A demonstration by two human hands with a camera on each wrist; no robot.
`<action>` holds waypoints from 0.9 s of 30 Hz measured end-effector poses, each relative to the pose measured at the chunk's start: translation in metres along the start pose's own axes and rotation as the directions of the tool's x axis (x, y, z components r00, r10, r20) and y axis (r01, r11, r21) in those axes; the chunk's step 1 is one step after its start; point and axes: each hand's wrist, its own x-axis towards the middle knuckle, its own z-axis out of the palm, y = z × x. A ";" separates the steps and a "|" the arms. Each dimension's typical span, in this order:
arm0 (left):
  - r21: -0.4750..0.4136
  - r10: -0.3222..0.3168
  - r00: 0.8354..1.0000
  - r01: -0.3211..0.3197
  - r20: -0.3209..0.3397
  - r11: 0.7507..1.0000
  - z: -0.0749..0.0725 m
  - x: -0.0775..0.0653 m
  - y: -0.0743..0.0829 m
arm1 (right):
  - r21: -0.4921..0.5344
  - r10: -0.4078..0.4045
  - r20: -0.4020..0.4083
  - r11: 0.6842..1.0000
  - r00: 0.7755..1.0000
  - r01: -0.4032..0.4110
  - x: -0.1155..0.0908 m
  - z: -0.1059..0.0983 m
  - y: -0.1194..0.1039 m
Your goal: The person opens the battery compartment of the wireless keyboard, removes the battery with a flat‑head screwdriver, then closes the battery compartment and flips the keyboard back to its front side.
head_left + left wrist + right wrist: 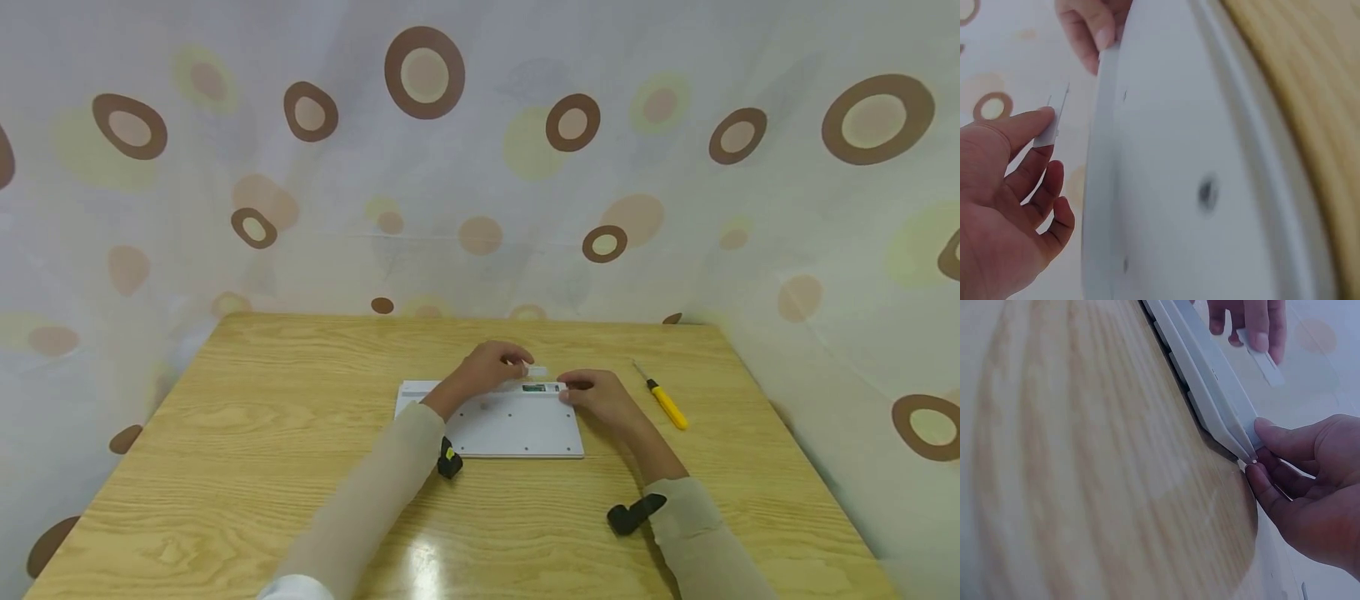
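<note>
A white keyboard (517, 433) lies face down, its screw-dotted underside up; dark gaps between its keys show along the side in the right wrist view. Near its far right corner a battery compartment (534, 388) is uncovered, with something green inside. My left hand (495, 362) pinches a small white battery cover (1266, 365) between thumb and fingers, held just above and beyond the far edge. In the left wrist view, the other fingers of that hand are loosely bent. My right hand (1322, 494) grips the keyboard's far right corner, thumb on the underside and fingers around the edge.
A screwdriver (667, 406) with a yellow and black handle lies on the wooden table (300, 467), right of the right hand. Behind the table hangs a pale curtain (480, 183) with brown circles. A black camera is strapped to each wrist.
</note>
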 end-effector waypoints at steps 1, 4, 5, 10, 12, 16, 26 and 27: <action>0.005 0.000 1.000 0.000 -0.008 1.000 -0.005 -0.002 -0.001 | -0.001 -0.001 -0.001 1.000 1.000 0.001 0.000 0.000 0.000; 0.023 -0.010 0.999 0.011 -0.037 1.000 -0.021 -0.010 -0.008 | 0.006 0.004 -0.004 1.000 1.000 -0.004 0.000 0.000 0.001; 0.027 -0.019 0.999 0.020 -0.047 0.999 -0.027 -0.013 -0.010 | 0.005 0.004 -0.006 1.000 1.000 -0.004 0.000 0.000 0.001; 0.026 -0.059 0.995 0.061 -0.085 0.998 -0.051 -0.027 -0.028 | -0.005 0.010 -0.006 1.000 1.000 -0.010 0.001 0.001 0.004; 0.019 -0.078 0.993 0.080 -0.092 0.997 -0.061 -0.033 -0.037 | -0.004 0.012 -0.004 1.000 1.000 -0.012 0.001 0.001 0.004; 0.003 -0.118 0.987 0.119 -0.107 0.993 -0.077 -0.045 -0.056 | 0.000 0.025 0.002 1.000 1.000 -0.025 0.002 0.002 0.005; -0.049 -0.224 0.963 0.219 -0.151 0.975 -0.098 -0.062 -0.093 | -0.014 0.030 -0.003 0.999 1.000 -0.030 0.002 0.002 0.004; -0.043 -0.224 0.962 0.219 -0.156 0.975 -0.099 -0.063 -0.095 | -0.018 0.028 -0.003 0.999 1.000 -0.028 0.002 0.002 0.004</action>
